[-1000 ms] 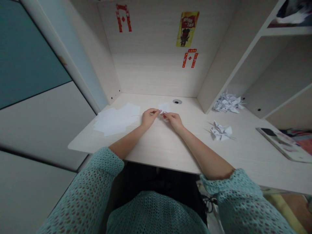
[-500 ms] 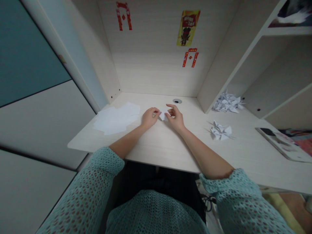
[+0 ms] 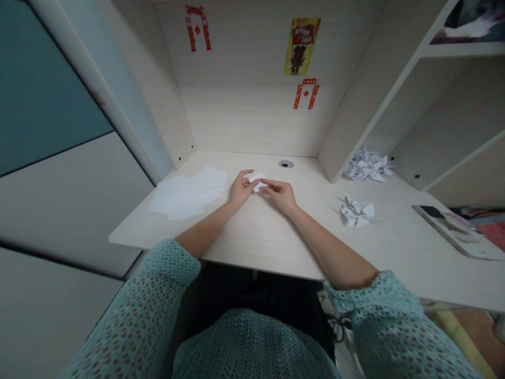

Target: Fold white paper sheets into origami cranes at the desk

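A small white piece of folded paper (image 3: 258, 185) is between my two hands, just above the desk or resting on it; I cannot tell which. My left hand (image 3: 240, 190) grips its left side, thumb against the paper and forefinger arched behind. From the right, my right hand (image 3: 281, 195) pinches the paper's edge with thumb and fingertips. The fingers hide part of its folds. Left of my hands lie loose white paper sheets (image 3: 189, 192), spread over one another. To the right sits a small heap of folded white paper pieces (image 3: 357, 211).
A larger pile of folded paper (image 3: 369, 165) lies under the shelf, by the upright panel (image 3: 355, 105). On the right is a flat, white, tablet-like thing (image 3: 457, 229). A round cable hole (image 3: 286, 164) is at the desk's back. The desk's front edge (image 3: 260, 267) runs beneath my forearms.
My right fingers have closed from a spread pose to a pinch on the paper. My left forefinger has lifted and arched. The paper has shifted slightly left and turned.
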A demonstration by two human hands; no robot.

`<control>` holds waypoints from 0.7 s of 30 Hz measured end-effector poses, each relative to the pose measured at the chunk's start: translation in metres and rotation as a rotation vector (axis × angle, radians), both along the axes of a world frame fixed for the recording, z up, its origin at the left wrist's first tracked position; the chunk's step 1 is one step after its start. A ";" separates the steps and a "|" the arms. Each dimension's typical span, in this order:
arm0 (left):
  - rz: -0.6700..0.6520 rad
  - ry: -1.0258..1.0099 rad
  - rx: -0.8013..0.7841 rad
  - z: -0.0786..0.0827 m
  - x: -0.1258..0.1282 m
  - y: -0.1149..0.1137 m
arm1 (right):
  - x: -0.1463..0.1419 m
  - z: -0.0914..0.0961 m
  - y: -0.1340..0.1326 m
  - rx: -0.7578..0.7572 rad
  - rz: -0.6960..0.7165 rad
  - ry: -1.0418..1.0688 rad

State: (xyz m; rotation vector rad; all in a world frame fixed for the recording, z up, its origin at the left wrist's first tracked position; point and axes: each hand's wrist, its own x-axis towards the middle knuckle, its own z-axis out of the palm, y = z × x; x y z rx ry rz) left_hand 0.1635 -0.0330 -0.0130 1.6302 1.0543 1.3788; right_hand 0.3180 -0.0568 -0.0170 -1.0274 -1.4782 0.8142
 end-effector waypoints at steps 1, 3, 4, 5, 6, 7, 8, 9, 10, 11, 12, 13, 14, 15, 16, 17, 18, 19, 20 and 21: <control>-0.023 -0.029 -0.015 0.001 0.000 -0.001 | 0.001 0.000 0.001 0.010 -0.024 0.022; -0.051 -0.059 -0.034 0.004 0.001 -0.002 | 0.002 0.000 0.002 0.028 -0.062 0.025; -0.054 -0.067 -0.036 0.005 0.001 -0.003 | 0.003 0.000 0.002 0.038 -0.070 0.007; -0.053 -0.075 -0.033 0.006 0.000 -0.004 | 0.003 0.001 0.001 0.048 -0.072 -0.020; -0.045 -0.086 -0.026 0.008 0.000 -0.005 | 0.003 0.001 0.000 0.057 -0.069 -0.053; -0.032 -0.096 -0.019 0.009 0.000 -0.005 | 0.003 0.001 -0.001 0.065 -0.068 -0.086; -0.016 -0.104 -0.013 0.010 -0.001 -0.005 | 0.003 0.002 -0.003 0.073 -0.069 -0.117; -0.001 -0.109 -0.009 0.011 -0.001 -0.005 | 0.003 0.002 -0.004 0.080 -0.069 -0.146; 0.012 -0.112 -0.009 0.012 -0.002 -0.005 | 0.003 0.002 -0.005 0.087 -0.069 -0.173; 0.024 -0.113 -0.012 0.012 -0.002 -0.005 | 0.002 0.002 -0.006 0.092 -0.068 -0.199; 0.030 -0.112 -0.016 0.012 -0.003 -0.004 | 0.002 0.002 -0.007 0.097 -0.070 -0.221; 0.032 -0.109 -0.019 0.012 -0.003 -0.004 | 0.002 0.003 -0.007 0.099 -0.072 -0.241; 0.032 -0.105 -0.023 0.012 -0.004 -0.003 | 0.003 0.003 -0.008 0.101 -0.075 -0.259; 0.030 -0.100 -0.026 0.011 -0.004 -0.002 | 0.003 0.003 -0.007 0.105 -0.080 -0.275; 0.026 -0.096 -0.024 0.011 -0.004 -0.002 | 0.004 0.003 -0.007 0.111 -0.085 -0.291; 0.020 -0.092 -0.017 0.011 -0.004 -0.001 | 0.004 0.003 -0.007 0.118 -0.092 -0.304; 0.012 -0.088 -0.004 0.010 -0.005 -0.001 | 0.005 0.003 -0.006 0.126 -0.099 -0.315; 0.003 -0.081 0.011 0.010 -0.005 -0.001 | 0.005 0.003 -0.005 0.131 -0.108 -0.320; -0.006 -0.069 0.026 0.010 -0.005 -0.001 | 0.005 0.002 -0.005 0.131 -0.118 -0.318; -0.014 -0.051 0.038 0.010 -0.005 -0.001 | 0.005 0.002 -0.004 0.127 -0.128 -0.311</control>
